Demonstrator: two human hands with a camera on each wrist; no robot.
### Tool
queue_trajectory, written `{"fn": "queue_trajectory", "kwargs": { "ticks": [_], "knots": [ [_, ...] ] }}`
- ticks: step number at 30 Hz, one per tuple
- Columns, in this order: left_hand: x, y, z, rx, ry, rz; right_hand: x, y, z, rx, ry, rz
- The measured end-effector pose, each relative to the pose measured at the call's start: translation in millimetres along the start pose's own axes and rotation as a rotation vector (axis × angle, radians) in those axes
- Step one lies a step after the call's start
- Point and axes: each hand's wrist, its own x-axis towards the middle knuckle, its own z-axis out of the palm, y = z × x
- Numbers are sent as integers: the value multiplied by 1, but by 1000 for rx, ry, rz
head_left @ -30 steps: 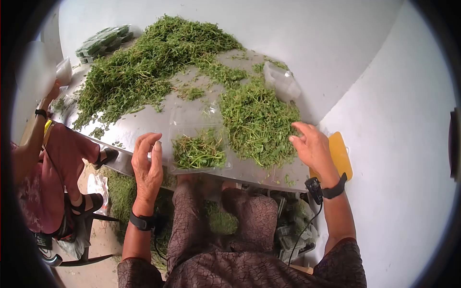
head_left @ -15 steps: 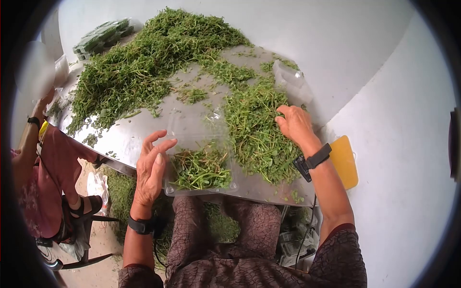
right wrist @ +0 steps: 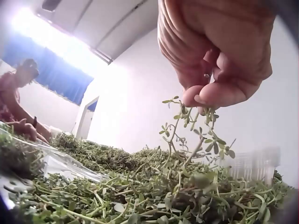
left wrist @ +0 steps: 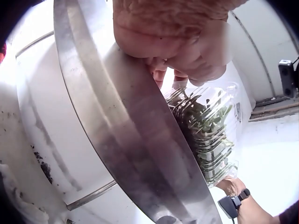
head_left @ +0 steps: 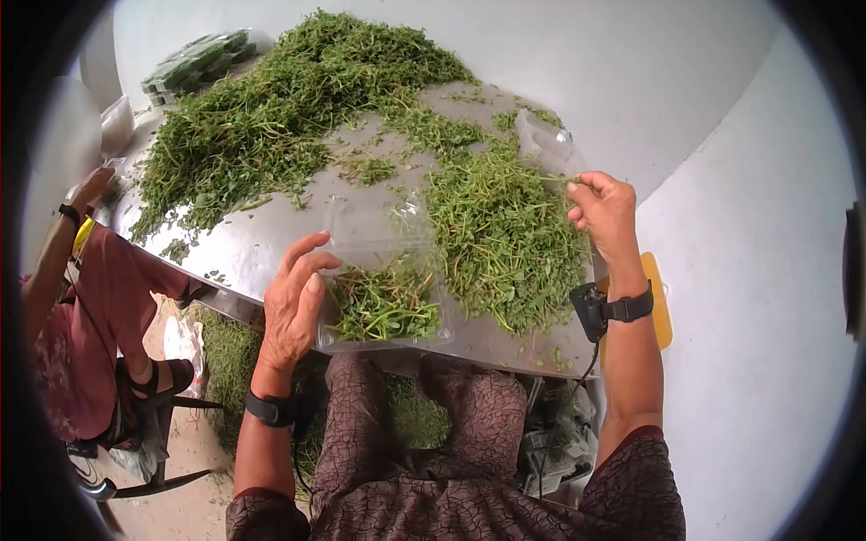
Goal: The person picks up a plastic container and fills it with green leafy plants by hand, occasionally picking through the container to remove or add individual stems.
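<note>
An uncovered clear plastic box (head_left: 386, 338) holding green sprigs stands at the table's near edge, its lid folded back. Beside its left side is the left hand (head_left: 296, 302), fingers loosely bent and holding nothing. In the left wrist view the ribbed box (left wrist: 217, 149) shows past the left hand (left wrist: 182, 42). Above the right edge of the near pile of greens (head_left: 505, 234), the right hand (head_left: 606, 216) pinches a thin sprig. The right wrist view shows the right hand (right wrist: 219, 56) with thumb and finger closed on leafy stems (right wrist: 175, 135) that hang down over the pile.
A larger heap of greens (head_left: 289, 99) covers the table's far side, with stacked filled boxes (head_left: 194, 68) behind it. Empty clear boxes (head_left: 546, 144) stand at the back right. A yellow board (head_left: 661, 307) is at the right. Another person (head_left: 108, 316) sits at the left.
The right hand went down to the near pile, then rose and moved right with a sprig pinched. The left hand has come slightly right, nearer the box.
</note>
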Motion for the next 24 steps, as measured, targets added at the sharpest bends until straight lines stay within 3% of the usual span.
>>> {"fn": "queue_trajectory", "kwargs": {
  "ticks": [10, 24],
  "knots": [
    [0, -1, 4, 109, 82, 46, -22, -10, -6, 414, 22, -16],
    [-1, -3, 4, 44, 60, 7, -54, -76, 15, 624, -115, -145]
  ]
}}
